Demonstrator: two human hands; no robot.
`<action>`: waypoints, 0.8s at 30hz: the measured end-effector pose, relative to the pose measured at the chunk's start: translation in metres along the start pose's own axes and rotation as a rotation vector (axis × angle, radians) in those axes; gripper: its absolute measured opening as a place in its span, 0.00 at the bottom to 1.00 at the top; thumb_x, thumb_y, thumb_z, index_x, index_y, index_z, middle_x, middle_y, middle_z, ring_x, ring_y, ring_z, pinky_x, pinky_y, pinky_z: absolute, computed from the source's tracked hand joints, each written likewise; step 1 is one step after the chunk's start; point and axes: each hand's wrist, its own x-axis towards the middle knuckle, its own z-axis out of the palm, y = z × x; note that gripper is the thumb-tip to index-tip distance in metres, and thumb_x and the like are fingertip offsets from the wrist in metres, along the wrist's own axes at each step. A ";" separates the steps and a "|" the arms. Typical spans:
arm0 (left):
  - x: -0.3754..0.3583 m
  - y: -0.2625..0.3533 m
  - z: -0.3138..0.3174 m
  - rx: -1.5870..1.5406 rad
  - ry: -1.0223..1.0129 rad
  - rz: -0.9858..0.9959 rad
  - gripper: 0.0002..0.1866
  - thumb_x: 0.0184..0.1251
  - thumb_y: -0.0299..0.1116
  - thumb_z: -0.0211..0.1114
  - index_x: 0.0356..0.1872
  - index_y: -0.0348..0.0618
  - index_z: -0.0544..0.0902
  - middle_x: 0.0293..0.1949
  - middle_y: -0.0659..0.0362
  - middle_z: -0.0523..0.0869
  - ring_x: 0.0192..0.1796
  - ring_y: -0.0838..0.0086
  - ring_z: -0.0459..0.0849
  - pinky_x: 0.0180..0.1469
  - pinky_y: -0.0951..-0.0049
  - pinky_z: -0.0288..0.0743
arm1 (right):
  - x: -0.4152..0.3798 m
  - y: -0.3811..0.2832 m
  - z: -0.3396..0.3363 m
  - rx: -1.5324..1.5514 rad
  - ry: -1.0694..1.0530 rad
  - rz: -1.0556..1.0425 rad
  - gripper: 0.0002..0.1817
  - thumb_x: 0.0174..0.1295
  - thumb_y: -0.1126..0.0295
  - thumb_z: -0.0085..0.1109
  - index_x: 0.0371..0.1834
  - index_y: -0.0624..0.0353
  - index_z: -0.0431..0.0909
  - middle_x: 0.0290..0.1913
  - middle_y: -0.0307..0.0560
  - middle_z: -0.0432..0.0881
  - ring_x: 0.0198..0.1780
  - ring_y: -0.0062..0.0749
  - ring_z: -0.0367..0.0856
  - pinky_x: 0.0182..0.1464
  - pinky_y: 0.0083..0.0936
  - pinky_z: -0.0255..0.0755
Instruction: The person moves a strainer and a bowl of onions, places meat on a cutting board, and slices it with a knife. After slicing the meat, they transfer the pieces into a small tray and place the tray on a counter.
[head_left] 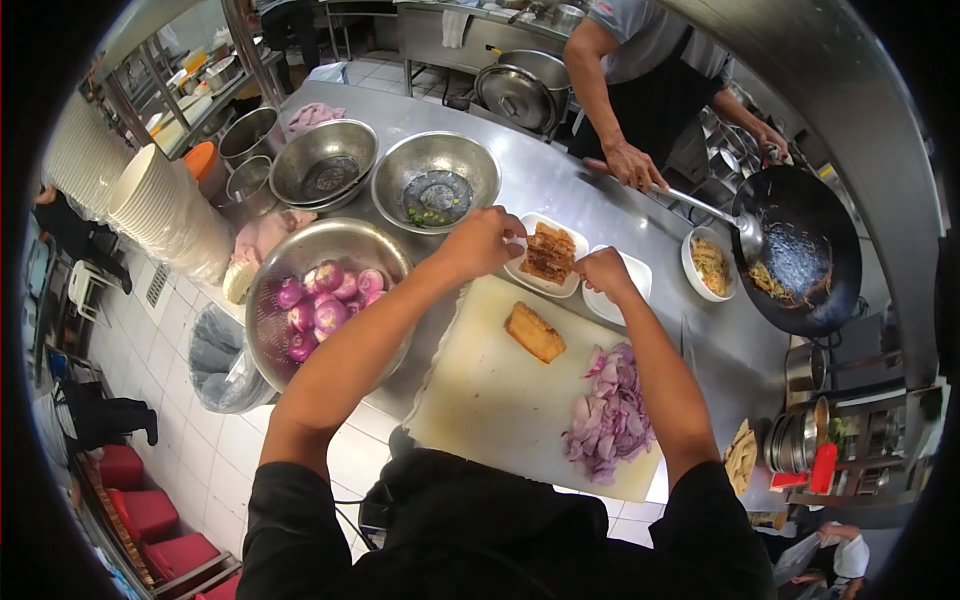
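Note:
A browned fried slab of food (549,252) lies over a small white dish (537,286) at the far edge of the cutting board. My left hand (480,243) pinches its left side and my right hand (604,272) pinches its right side; the fingertips are partly hidden. Just right of this dish is a second white dish (636,279), partly behind my right hand. Another golden fried piece (535,333) rests on the pale cutting board (490,400). Sliced red onion (608,415) is heaped at the board's right side, beside my right forearm.
A metal colander (262,345) of peeled red onions stands left of my left forearm. Two metal bowls (437,150) (322,160) sit behind it. Across the table a co-worker's hand (636,166) holds a ladle over a wok (800,315), near a bowl of noodles (709,268).

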 end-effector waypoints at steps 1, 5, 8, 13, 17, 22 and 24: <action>-0.001 0.002 -0.004 -0.006 0.005 -0.009 0.14 0.59 0.30 0.76 0.47 0.39 0.91 0.41 0.51 0.89 0.40 0.64 0.89 0.47 0.65 0.82 | 0.000 -0.001 -0.002 -0.036 0.009 0.002 0.14 0.61 0.65 0.70 0.29 0.68 0.88 0.23 0.45 0.83 0.20 0.28 0.79 0.21 0.27 0.70; -0.010 0.010 -0.021 -0.065 0.010 -0.007 0.15 0.60 0.31 0.77 0.48 0.39 0.91 0.40 0.53 0.88 0.39 0.67 0.87 0.46 0.67 0.82 | -0.008 0.002 -0.022 -0.082 0.095 -0.121 0.18 0.64 0.59 0.70 0.32 0.68 0.89 0.23 0.45 0.83 0.21 0.27 0.80 0.23 0.27 0.73; -0.017 0.021 -0.029 -0.071 -0.070 -0.004 0.16 0.60 0.31 0.76 0.50 0.39 0.90 0.41 0.52 0.88 0.40 0.68 0.87 0.47 0.67 0.82 | -0.053 -0.017 -0.043 -0.025 0.288 -0.181 0.22 0.64 0.52 0.66 0.25 0.62 0.89 0.20 0.53 0.85 0.27 0.43 0.85 0.40 0.38 0.79; -0.037 0.027 -0.028 -0.049 -0.238 0.142 0.18 0.61 0.32 0.76 0.52 0.38 0.90 0.44 0.51 0.89 0.42 0.66 0.87 0.49 0.66 0.82 | -0.156 -0.004 -0.072 -0.118 0.349 -0.336 0.18 0.65 0.63 0.68 0.49 0.66 0.88 0.30 0.52 0.88 0.30 0.34 0.85 0.37 0.29 0.78; -0.051 0.025 -0.039 -0.034 -0.236 0.118 0.18 0.62 0.32 0.75 0.53 0.37 0.89 0.44 0.52 0.90 0.41 0.66 0.88 0.48 0.66 0.82 | -0.234 -0.007 -0.062 -0.213 0.405 -0.183 0.26 0.66 0.69 0.67 0.66 0.69 0.81 0.39 0.53 0.90 0.35 0.33 0.85 0.39 0.26 0.80; -0.074 0.033 -0.038 -0.197 -0.199 0.018 0.17 0.65 0.33 0.75 0.52 0.35 0.89 0.43 0.53 0.90 0.39 0.71 0.88 0.45 0.68 0.82 | -0.205 0.002 -0.016 0.549 0.267 0.207 0.16 0.67 0.64 0.68 0.47 0.68 0.86 0.31 0.50 0.87 0.26 0.28 0.82 0.28 0.27 0.78; -0.092 0.044 -0.042 -0.229 -0.198 0.000 0.16 0.66 0.33 0.75 0.52 0.35 0.88 0.43 0.54 0.90 0.39 0.73 0.87 0.45 0.70 0.82 | -0.167 0.007 0.014 0.557 0.220 0.261 0.15 0.68 0.63 0.67 0.40 0.69 0.85 0.28 0.50 0.85 0.24 0.29 0.81 0.25 0.27 0.77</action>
